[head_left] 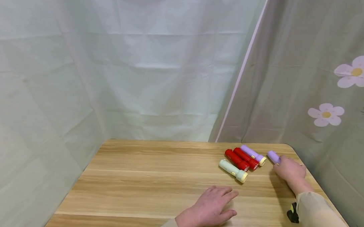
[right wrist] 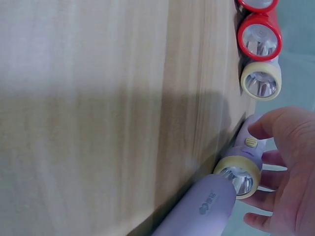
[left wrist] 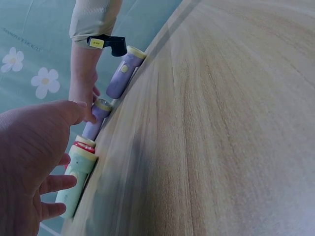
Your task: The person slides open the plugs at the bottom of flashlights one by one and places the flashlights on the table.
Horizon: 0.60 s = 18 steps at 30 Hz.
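On the table (head_left: 131,188), far right, with purple torch (head_left: 272,156) lying lengthwise away and leftward between thumb and fingers of the nearer right hand (head_left: 290,168), pinch impossible to confirm, and left hand (head_left: 212,206) well apart with fingers spread.

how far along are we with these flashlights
Seemingly done: green flashlight, two red flashlights and one purple flashlight lie grouped together. In hand: the right hand appears to grip a second purple flashlight. Probably left: the third purple flashlight, nearer the right sleeve.
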Each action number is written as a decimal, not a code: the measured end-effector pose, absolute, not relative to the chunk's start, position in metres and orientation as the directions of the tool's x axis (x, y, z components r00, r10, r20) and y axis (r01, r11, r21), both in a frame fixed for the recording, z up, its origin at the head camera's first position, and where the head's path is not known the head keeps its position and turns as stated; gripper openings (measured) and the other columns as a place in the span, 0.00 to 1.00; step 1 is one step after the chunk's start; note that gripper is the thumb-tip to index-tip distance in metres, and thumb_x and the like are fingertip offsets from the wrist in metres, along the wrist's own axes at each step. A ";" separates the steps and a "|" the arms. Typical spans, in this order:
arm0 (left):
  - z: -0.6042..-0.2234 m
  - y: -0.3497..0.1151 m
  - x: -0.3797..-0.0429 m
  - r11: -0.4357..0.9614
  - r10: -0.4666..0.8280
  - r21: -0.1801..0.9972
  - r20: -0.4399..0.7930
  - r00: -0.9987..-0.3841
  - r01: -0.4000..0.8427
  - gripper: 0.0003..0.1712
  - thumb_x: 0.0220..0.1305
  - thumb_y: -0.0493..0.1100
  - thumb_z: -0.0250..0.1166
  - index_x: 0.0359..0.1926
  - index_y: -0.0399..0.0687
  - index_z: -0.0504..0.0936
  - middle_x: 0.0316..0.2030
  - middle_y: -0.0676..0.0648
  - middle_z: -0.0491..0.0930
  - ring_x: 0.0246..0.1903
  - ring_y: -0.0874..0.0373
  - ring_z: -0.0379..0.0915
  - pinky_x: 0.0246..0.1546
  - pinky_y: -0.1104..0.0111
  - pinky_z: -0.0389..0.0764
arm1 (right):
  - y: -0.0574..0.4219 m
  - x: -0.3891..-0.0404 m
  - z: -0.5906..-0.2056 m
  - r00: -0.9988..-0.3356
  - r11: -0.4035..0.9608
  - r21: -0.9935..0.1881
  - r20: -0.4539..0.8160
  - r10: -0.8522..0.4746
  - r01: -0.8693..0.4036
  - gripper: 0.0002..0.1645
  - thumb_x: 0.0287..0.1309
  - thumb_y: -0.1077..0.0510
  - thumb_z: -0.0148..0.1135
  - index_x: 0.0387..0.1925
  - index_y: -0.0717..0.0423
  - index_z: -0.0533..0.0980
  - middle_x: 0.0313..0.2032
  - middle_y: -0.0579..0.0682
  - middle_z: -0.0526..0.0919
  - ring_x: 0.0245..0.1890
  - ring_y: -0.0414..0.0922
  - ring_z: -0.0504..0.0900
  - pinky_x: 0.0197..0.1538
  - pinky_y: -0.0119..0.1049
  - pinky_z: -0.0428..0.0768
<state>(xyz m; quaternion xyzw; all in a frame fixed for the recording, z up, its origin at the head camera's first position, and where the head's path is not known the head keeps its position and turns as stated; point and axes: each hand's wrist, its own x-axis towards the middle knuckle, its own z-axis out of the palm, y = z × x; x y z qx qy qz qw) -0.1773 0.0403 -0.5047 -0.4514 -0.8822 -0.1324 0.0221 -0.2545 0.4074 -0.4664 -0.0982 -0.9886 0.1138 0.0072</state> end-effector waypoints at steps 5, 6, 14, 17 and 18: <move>-0.505 0.041 -0.178 0.553 0.793 0.226 0.153 -0.590 0.802 0.35 0.76 0.66 0.52 0.78 0.64 0.62 0.72 0.56 0.66 0.70 0.61 0.62 0.69 0.53 0.66 | 0.410 -0.258 -0.465 -0.977 0.948 -0.239 -0.057 0.203 0.211 0.25 0.57 0.54 0.55 0.49 0.72 0.72 0.45 0.72 0.80 0.39 0.63 0.79 0.40 0.64 0.69; -0.505 0.041 -0.178 0.553 0.793 0.227 0.153 -0.590 0.802 0.35 0.76 0.66 0.52 0.78 0.64 0.62 0.72 0.56 0.66 0.70 0.61 0.62 0.69 0.54 0.66 | 0.411 -0.259 -0.465 -0.977 0.947 -0.239 -0.068 0.204 0.214 0.25 0.57 0.54 0.55 0.49 0.72 0.72 0.44 0.72 0.80 0.39 0.63 0.78 0.40 0.64 0.69; -0.506 0.041 -0.178 0.558 0.789 0.227 0.153 -0.595 0.798 0.35 0.76 0.66 0.51 0.78 0.64 0.62 0.72 0.56 0.66 0.70 0.61 0.62 0.69 0.53 0.66 | 0.410 -0.262 -0.461 -0.971 0.945 -0.228 -0.098 0.220 0.237 0.27 0.63 0.54 0.54 0.54 0.73 0.70 0.47 0.74 0.78 0.39 0.63 0.78 0.36 0.59 0.73; -0.507 0.041 -0.178 0.558 0.788 0.228 0.154 -0.595 0.798 0.34 0.76 0.65 0.51 0.78 0.64 0.62 0.72 0.56 0.66 0.70 0.61 0.62 0.69 0.53 0.66 | 0.410 -0.263 -0.462 -0.968 0.939 -0.240 -0.114 0.223 0.245 0.28 0.62 0.54 0.56 0.54 0.73 0.69 0.45 0.73 0.78 0.39 0.63 0.77 0.34 0.57 0.74; -0.507 0.041 -0.178 0.558 0.788 0.229 0.155 -0.596 0.798 0.34 0.76 0.65 0.51 0.78 0.64 0.62 0.72 0.56 0.66 0.70 0.61 0.62 0.69 0.53 0.66 | 0.410 -0.263 -0.462 -0.967 0.938 -0.242 -0.121 0.226 0.249 0.29 0.62 0.54 0.56 0.55 0.74 0.68 0.45 0.73 0.78 0.39 0.63 0.77 0.33 0.57 0.74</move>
